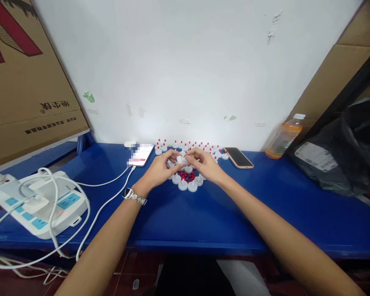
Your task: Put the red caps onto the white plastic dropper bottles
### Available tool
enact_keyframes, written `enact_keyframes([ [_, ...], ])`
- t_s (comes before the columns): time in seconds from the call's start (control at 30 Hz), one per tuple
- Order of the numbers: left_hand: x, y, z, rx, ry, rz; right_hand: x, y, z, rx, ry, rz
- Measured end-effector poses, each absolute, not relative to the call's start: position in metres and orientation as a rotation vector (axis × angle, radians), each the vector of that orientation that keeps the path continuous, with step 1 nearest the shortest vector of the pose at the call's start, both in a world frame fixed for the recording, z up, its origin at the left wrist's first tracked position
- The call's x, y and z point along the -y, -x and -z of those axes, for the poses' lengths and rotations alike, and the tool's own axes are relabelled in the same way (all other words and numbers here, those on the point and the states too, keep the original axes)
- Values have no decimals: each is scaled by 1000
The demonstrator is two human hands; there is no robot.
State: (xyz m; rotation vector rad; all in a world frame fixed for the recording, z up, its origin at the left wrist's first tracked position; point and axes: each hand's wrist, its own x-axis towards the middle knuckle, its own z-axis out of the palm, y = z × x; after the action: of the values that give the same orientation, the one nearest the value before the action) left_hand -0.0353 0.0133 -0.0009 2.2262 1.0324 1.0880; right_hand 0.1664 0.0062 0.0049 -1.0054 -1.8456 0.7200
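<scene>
My left hand [160, 169] and my right hand [204, 164] meet over the middle of the blue table [203, 213], fingertips pinched together on a small white cap [180, 160]. Just below them lies a cluster of small red beads [187, 176] ringed by several white caps [187, 185]. Behind the hands, along the wall, stands a row of white caps with red tips [189, 146]. A watch sits on my left wrist.
A phone [140, 155] on a white cable lies left of the hands; a second phone [238, 157] lies to the right. A white power strip [38, 203] with plugs sits far left. An orange drink bottle [284, 137] and a black bag [342, 152] stand right. Cardboard leans at both sides.
</scene>
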Motion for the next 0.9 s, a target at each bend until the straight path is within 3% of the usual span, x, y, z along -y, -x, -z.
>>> enact_keyframes([
  [0.1,-14,39,-1,-1077,-2231,-1143,-20,-155,-8,1775,884,-806],
  [0.2,-20,47,1,-1236,-2203,-1207,-47,-149,-18,1746,926,-685],
  [0.5,-41,61,26,-1456,-2327,-991,-144,-128,-17,2104,1558,-160],
  [0.9,-40,56,32,-1474,-2330,-950,-170,-122,-21,2244,1716,1],
])
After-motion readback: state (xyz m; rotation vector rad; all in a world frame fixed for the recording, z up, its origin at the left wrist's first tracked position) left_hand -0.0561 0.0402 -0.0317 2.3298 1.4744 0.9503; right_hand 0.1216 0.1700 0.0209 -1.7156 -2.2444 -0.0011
